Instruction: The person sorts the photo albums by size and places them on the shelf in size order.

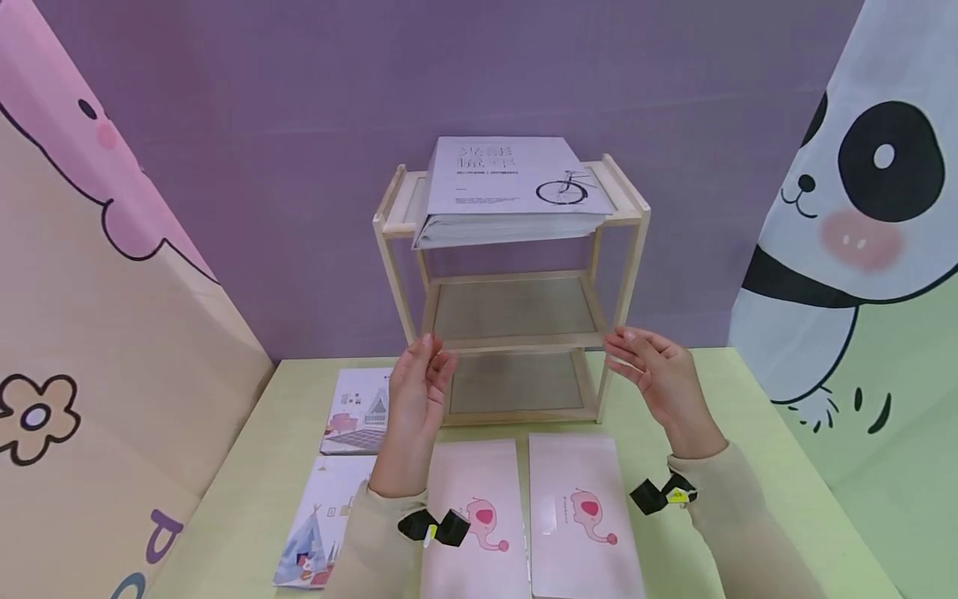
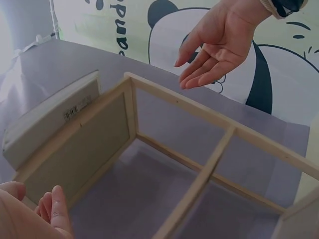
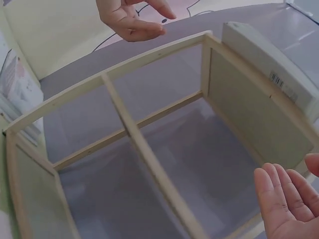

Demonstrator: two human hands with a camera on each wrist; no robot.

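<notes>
Both hands are raised in front of a small wooden rack (image 1: 531,342), holding nothing. My left hand (image 1: 417,391), fingers loosely bent, is by the rack's left front post. On the other side, my right hand (image 1: 659,374) has its fingertips close to the right front post in the head view. A thick white book (image 1: 494,179) with a bicycle picture lies on the rack's top shelf, overhanging the front. The middle shelf (image 1: 516,308) and bottom shelf (image 1: 516,383) are bare. In the wrist views, the fingers of both hands are slightly curved and apart from the book.
Two pale pink books (image 1: 479,466) (image 1: 572,466) with elephant pictures lie side by side before the rack. At the left are a book with a tent picture (image 1: 314,532) and another white illustrated book (image 1: 359,412), partly behind my left arm. A purple cloth (image 1: 299,166) hangs behind.
</notes>
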